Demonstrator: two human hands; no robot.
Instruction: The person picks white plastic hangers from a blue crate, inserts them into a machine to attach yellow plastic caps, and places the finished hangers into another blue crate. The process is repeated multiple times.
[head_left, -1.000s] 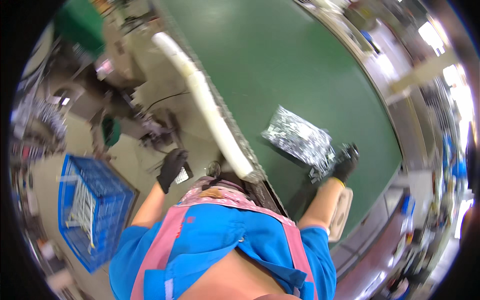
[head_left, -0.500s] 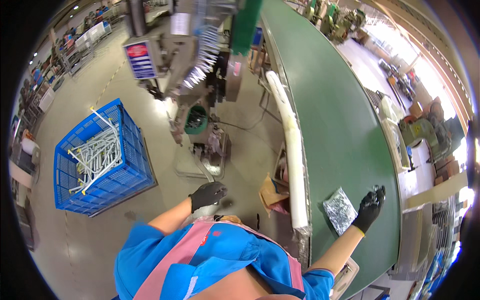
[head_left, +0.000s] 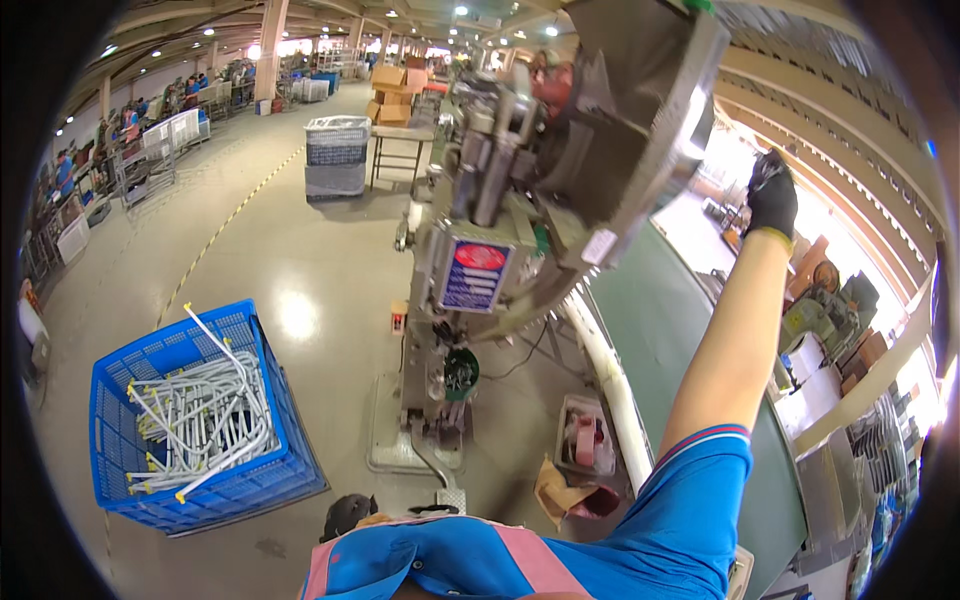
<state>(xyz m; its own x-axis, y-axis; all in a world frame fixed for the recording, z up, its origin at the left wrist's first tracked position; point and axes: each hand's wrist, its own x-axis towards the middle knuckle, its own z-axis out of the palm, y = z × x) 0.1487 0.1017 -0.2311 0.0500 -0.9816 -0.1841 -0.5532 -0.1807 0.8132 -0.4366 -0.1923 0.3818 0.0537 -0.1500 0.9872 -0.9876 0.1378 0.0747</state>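
Floor point(head_left: 300, 260): we see pale concrete spreading well below and to the left of both our hands, with a yellow line running away toward the far aisle.
Press machine point(head_left: 520, 230): a tall grey machine with a blue and red plate on its front stands between our two hands; its big tilted grey guard reaches up close beside our right hand.
Conveyor belt point(head_left: 650, 330): a green belt with a white rounded edge runs under our raised right arm, well below the right hand.
Blue crate point(head_left: 120, 480): a plastic crate on the floor, to the left of our left hand and near it, holding a tangle of bent white metal rods point(head_left: 200, 420) with yellow end caps.
Grey bin point(head_left: 336, 156): a mesh-sided bin far across the floor, well apart from both hands.
Right hand point(head_left: 771, 192): in a black glove, lifted high on a straight bare arm, just right of the machine guard; we cannot tell how far it is open, and we see nothing in it.
Left hand point(head_left: 347, 514): in a black glove, low by our blue and pink shirt, mostly hidden; we cannot tell its grip or whether it holds anything.
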